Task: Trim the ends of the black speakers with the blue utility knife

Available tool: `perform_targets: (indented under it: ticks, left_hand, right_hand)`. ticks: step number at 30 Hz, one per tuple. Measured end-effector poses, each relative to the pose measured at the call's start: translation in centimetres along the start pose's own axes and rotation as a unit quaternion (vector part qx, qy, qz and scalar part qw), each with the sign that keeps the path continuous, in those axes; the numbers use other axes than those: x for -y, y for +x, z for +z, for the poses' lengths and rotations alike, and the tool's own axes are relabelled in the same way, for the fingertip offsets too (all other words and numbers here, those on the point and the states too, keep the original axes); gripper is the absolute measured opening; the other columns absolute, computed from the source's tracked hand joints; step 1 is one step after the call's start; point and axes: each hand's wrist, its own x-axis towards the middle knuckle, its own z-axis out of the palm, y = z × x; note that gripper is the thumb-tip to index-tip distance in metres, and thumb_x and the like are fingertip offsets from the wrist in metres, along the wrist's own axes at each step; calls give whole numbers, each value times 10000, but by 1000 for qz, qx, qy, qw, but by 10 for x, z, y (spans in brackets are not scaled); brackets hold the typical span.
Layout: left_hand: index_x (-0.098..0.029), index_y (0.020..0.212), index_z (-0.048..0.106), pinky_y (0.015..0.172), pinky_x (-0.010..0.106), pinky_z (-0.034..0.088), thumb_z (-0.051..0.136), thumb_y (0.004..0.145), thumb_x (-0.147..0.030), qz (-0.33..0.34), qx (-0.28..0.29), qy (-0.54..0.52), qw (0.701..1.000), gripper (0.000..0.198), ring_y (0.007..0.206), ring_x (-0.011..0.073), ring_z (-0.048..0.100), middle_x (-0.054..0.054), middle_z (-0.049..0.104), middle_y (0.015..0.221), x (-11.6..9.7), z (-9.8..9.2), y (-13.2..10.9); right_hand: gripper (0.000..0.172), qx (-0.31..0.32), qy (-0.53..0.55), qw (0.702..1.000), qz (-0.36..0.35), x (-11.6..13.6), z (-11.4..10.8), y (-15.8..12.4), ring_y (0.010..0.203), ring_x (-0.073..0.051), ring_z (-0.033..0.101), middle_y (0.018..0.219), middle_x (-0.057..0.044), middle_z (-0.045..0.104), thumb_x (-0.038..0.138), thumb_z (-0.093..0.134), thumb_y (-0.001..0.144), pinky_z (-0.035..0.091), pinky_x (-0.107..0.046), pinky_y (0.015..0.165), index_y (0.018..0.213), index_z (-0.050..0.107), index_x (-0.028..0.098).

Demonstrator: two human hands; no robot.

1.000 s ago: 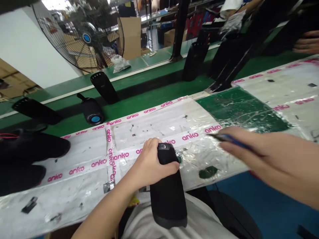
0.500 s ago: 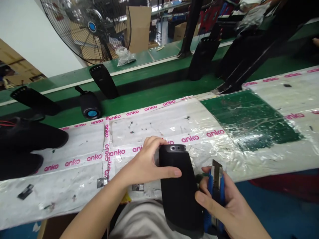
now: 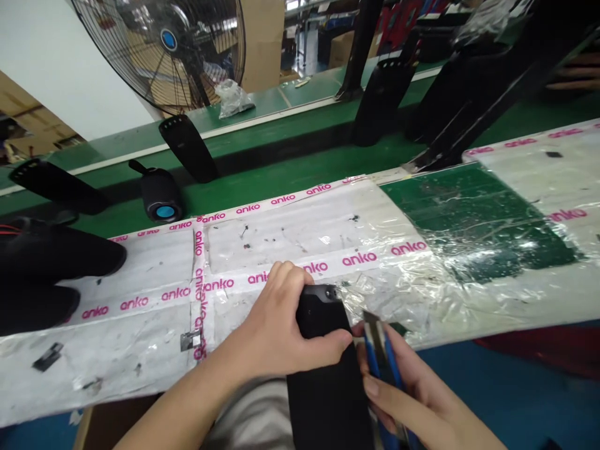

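My left hand [image 3: 293, 331] is wrapped round the upper part of a black speaker casing [image 3: 325, 400], its thumb lying across the front face. Small holes show at the casing's top end, and its lower part runs out of the picture. Close against the casing's right side is my right hand [image 3: 412, 394], closed on a blue utility knife [image 3: 384, 362]. The knife's blade points up, near the casing's right edge. Whether the blade touches the casing I cannot tell.
A covered worktable [image 3: 300, 231] with pink "anko" tape lies ahead. Black casings [image 3: 187, 147] and a small round speaker [image 3: 162, 194] stand on the green belt [image 3: 281, 156] behind it. More black casings [image 3: 70, 250] lie at left. A fan [image 3: 169, 40] stands beyond; another person's hand [image 3: 576, 72] shows far right.
The casing has shifted slightly left and down in my left hand. My right hand has brought the knife left, nearer the casing's upper right edge.
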Motion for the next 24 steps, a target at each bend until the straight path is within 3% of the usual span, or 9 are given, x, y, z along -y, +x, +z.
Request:
perform_targets:
  ticks: [2, 4, 5, 7, 9, 11, 16, 20, 24]
  left_hand:
    - [-249, 946, 449, 868, 424, 464, 880, 723, -476, 1, 47, 18, 999, 536, 996, 266, 479, 18, 483, 1001, 2, -5, 3]
    - [-247, 960, 475, 862, 421, 473, 943, 649, -508, -9, 79, 12, 997, 620, 1008, 271, 480, 21, 492, 1026, 5, -7, 7]
    - [-246, 970, 486, 858, 417, 477, 967, 619, -524, -13, 88, 6, 996, 658, 1014, 273, 479, 23, 493, 1038, 7, -8, 9]
    - [-247, 978, 493, 852, 409, 477, 996, 576, -530, -14, 91, -2, 996, 703, 1023, 276, 470, 23, 488, 1043, 8, -7, 12]
    - [-249, 955, 480, 847, 401, 471, 1007, 562, -494, -13, 87, -2, 996, 702, 1026, 275, 457, 20, 482, 1029, 7, -5, 13]
    - [-251, 916, 455, 838, 395, 461, 1006, 557, -454, -13, 85, 1, 996, 689, 1023, 274, 447, 18, 478, 1013, 5, -4, 14]
    - [-252, 864, 432, 813, 391, 444, 998, 563, -445, -25, 95, -8, 995, 669, 999, 270, 450, 14, 477, 987, -1, -4, 16]
    - [-250, 851, 435, 820, 395, 447, 997, 560, -442, -30, 96, -14, 995, 661, 994, 267, 475, 13, 488, 988, -1, -5, 18]
    - [-246, 826, 433, 823, 395, 446, 996, 550, -452, -28, 101, -16, 994, 659, 974, 258, 507, 16, 520, 993, 0, -5, 18]
  right_hand:
    - [580, -3, -70, 998, -4, 6, -3, -1, 719, -237, 726, 1055, -54, 781, 626, 733, 1011, 606, -336, 602, 1503, 619, 342]
    - [452, -16, -235, 967, -97, 18, -9, 1, 926, -293, 802, 1200, -77, 805, 572, 636, 1078, 663, -354, 688, 1462, 653, 335]
    - [396, -31, -342, 923, -175, 26, -11, 3, 957, -306, 815, 1220, -85, 807, 521, 568, 1114, 677, -361, 677, 1435, 660, 309]
    - [353, -58, -536, 776, -327, 44, -13, 7, 754, -289, 815, 1121, -108, 818, 364, 438, 1153, 644, -359, 500, 1405, 641, 223]
    - [375, -76, -636, 650, -409, 61, -12, 11, 541, -269, 748, 981, -125, 810, 207, 346, 1125, 509, -359, 303, 1351, 636, 134]
    - [461, -48, -689, 584, -427, 75, -9, 15, 597, -297, 780, 951, -154, 815, 89, 261, 1060, 457, -357, 255, 1278, 668, 96]
    - [525, 8, -743, 523, -417, 85, -7, 18, 799, -363, 829, 1127, -182, 827, -33, 282, 875, 535, -373, 309, 1099, 732, 118]
    - [545, 1, -727, 543, -421, 80, -5, 18, 741, -337, 822, 1058, -191, 828, -28, 342, 836, 493, -359, 272, 1246, 689, 61]
    - [501, -37, -705, 553, -443, 80, 0, 17, 399, -221, 636, 848, -129, 770, -9, 457, 782, 424, -360, 225, 1235, 663, 49]
